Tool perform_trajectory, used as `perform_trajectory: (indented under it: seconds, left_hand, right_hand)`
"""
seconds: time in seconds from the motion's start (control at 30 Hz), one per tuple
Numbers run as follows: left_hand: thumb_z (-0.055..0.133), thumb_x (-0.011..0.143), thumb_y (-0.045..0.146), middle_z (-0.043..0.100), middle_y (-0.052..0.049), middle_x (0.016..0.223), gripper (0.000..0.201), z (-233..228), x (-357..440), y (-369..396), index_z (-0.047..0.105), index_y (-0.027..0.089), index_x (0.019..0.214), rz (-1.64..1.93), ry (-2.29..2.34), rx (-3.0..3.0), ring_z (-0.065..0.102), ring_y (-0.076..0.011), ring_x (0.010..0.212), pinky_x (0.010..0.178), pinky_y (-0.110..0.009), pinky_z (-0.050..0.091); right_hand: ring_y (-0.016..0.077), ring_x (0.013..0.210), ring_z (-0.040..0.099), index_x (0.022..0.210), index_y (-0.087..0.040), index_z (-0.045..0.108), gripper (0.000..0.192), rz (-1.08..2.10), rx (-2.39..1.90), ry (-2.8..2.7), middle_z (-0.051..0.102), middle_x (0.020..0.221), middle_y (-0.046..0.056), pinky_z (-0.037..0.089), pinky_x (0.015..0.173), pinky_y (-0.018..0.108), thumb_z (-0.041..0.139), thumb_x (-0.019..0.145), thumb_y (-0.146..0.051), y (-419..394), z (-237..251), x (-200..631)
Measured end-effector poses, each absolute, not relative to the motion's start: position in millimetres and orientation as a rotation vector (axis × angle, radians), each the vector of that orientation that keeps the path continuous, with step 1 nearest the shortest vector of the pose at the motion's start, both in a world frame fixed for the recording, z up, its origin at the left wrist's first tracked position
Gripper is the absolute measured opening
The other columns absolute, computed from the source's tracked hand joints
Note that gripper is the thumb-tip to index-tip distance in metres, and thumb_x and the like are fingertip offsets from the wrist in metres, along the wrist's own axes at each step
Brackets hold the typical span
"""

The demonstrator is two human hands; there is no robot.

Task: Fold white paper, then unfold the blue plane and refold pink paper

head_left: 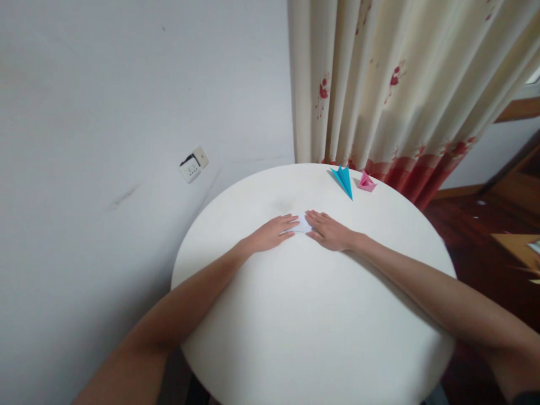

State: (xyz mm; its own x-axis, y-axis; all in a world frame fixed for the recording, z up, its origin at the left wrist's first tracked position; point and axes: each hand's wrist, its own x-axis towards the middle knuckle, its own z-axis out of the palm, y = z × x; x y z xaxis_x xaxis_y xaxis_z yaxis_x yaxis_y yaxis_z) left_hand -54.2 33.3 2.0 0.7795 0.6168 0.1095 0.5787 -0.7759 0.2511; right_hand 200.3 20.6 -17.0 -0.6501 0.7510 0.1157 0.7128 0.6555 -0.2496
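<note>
Evidently the blue paper plane (343,181) and pink folded paper (367,183), near the rim of the worktop (270,326) towards one o'clock, look fully shaped, while the white paper (302,226), a little towards twelve from the middle, lies flat, its remaining folds impossible to judge. The left hand (272,233) rests on it from nine o'clock, the right hand (331,229) from three, each grip unclenched, fingers outstretched. Round and white, the worktop meets a pale wall (126,84) towards ten and a flowered curtain (388,84) towards one.
</note>
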Motion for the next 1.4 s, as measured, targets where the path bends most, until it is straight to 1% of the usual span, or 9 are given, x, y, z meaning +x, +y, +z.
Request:
perform_trajectory:
  seconds: [0.13,0.23,0.33,0.5,0.6,0.77,1.03,1.3,1.4]
  left_hand:
    - [0.038,0.1,0.036,0.043,-0.009,0.15,0.043,4,-53,32,0.051,0.019,0.137,0.286,0.949,2.85,0.036,-0.0199,0.14,0.118,-0.038,0.027]
    - [0.038,0.1,0.037,0.044,-0.007,0.149,0.043,3,-52,33,0.051,0.02,0.138,0.282,0.979,2.863,0.037,-0.0203,0.14,0.117,-0.039,0.028]
    - [0.04,0.1,0.038,0.047,-0.006,0.148,0.041,3,-51,33,0.055,0.023,0.134,0.295,0.998,2.855,0.04,-0.02,0.138,0.116,-0.039,0.03]
    - [0.043,0.099,0.036,0.051,-0.006,0.144,0.038,2,-51,35,0.06,0.022,0.129,0.334,1.007,2.846,0.044,-0.02,0.134,0.114,-0.037,0.033]
    - [0.044,0.099,0.035,0.053,-0.005,0.142,0.035,0,-51,37,0.063,0.023,0.126,0.34,1.007,2.847,0.047,-0.0201,0.131,0.112,-0.037,0.036]
    - [0.047,0.098,0.034,0.058,-0.004,0.136,0.032,0,-51,38,0.066,0.023,0.121,0.392,0.984,2.823,0.051,-0.0191,0.126,0.109,-0.036,0.04]
    - [0.045,0.098,0.033,0.06,-0.003,0.134,0.032,3,-52,35,0.067,0.024,0.12,0.398,0.986,2.801,0.053,-0.0185,0.124,0.107,-0.035,0.041]
    - [0.043,0.099,0.035,0.06,-0.003,0.134,0.032,1,-54,36,0.068,0.026,0.118,0.394,0.977,2.804,0.052,-0.0183,0.125,0.108,-0.036,0.041]
    - [0.044,0.098,0.037,0.059,-0.004,0.136,0.037,0,-55,37,0.06,0.024,0.129,0.398,1.019,2.788,0.052,-0.019,0.126,0.108,-0.035,0.04]
  right_hand:
    - [0.0253,0.146,0.024,0.148,-0.009,0.034,0.057,0.365,-1.112,-2.633,0.03,0.155,0.016,0.022,0.117,0.047,0.028,0.1,-0.04,39,-14,224]
    - [0.0235,0.138,0.04,0.138,-0.012,0.047,0.045,0.362,-1.222,-2.445,0.046,0.147,0.014,0.032,0.112,0.042,0.031,0.099,-0.027,50,-13,237]
    - [0.023,0.126,0.053,0.129,-0.013,0.056,0.041,0.319,-1.359,-2.199,0.059,0.135,0.011,0.041,0.105,0.038,0.035,0.094,-0.017,56,-11,243]
    - [0.0241,0.127,0.053,0.123,-0.011,0.062,0.044,0.158,-1.45,-1.991,0.061,0.131,0.013,0.039,0.108,0.04,0.034,0.09,-0.01,56,-7,238]
    - [0.0246,0.125,0.054,0.12,-0.01,0.065,0.043,0.095,-1.443,-2.003,0.063,0.129,0.014,0.038,0.108,0.038,0.035,0.09,-0.009,51,-5,234]
    - [0.0261,0.119,0.057,0.111,-0.012,0.07,0.038,0.076,-1.479,-2.093,0.066,0.124,0.013,0.04,0.104,0.035,0.044,0.084,-0.005,44,-4,233]
    - [0.0277,0.106,0.064,0.106,-0.016,0.073,0.036,0.137,-1.67,-1.985,0.071,0.112,0.012,0.047,0.092,0.037,0.044,0.086,-0.008,50,-5,243]
    - [0.026,0.1,0.066,0.101,-0.017,0.074,0.033,0.248,-1.682,-1.905,0.073,0.107,0.011,0.048,0.088,0.036,0.047,0.084,-0.009,55,-9,246]
    - [0.0249,0.098,0.066,0.1,-0.017,0.074,0.033,0.284,-1.66,-1.889,0.073,0.106,0.011,0.048,0.088,0.036,0.047,0.083,-0.008,54,-8,244]
